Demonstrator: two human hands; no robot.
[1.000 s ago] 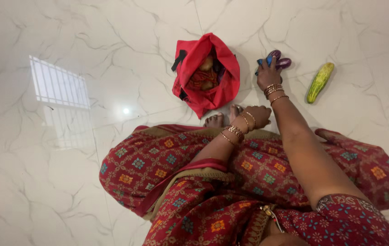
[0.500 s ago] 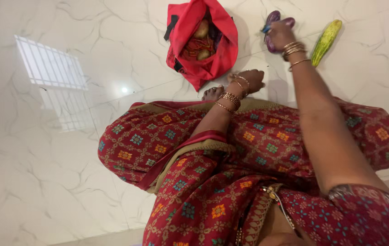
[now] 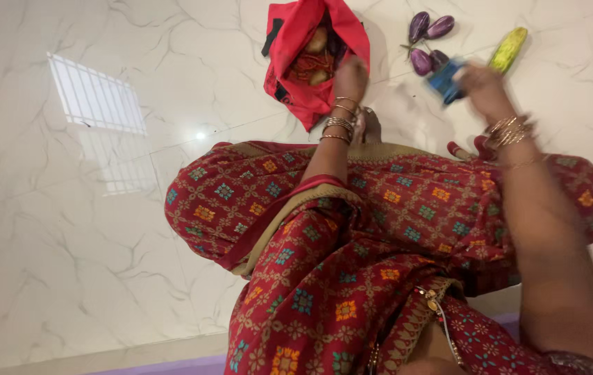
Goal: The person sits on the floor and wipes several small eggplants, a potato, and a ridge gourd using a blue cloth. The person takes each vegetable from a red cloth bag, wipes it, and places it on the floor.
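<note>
The right hand (image 3: 480, 78) is raised above the floor at the far right, its fingers (image 3: 464, 72) curled closed around a small blue object (image 3: 446, 80); the hand is blurred, so the kind of object cannot be told. It hangs just near of the purple eggplants (image 3: 430, 42), which lie in a loose cluster on the white marble floor (image 3: 67, 243), and just left of the green cucumber (image 3: 507, 50), which lies slanted at the far right.

The left hand (image 3: 351, 78) reaches to the mouth of the red cloth bag (image 3: 296, 42), at its right edge. Seen from the back, its fingers are hidden against the bag, so I cannot tell whether they are open or closed, nor whether they grip the cloth or only touch it. Gold bangles (image 3: 338, 123) ring that wrist, and more ring the right wrist. Inside the open bag show brownish round vegetables and something red, too crowded to tell apart.

The bag sits at the far middle, its near corner close to the person's foot (image 3: 369, 128), which pokes out from the red patterned garment (image 3: 352, 229) spread over the crossed legs. Between the bag and the eggplants is a narrow strip of bare floor. To the left, the floor runs wide and open, bearing only the bright reflection of a barred window (image 3: 95, 104). At the near edge a purple band (image 3: 171, 366) borders the marble.
</note>
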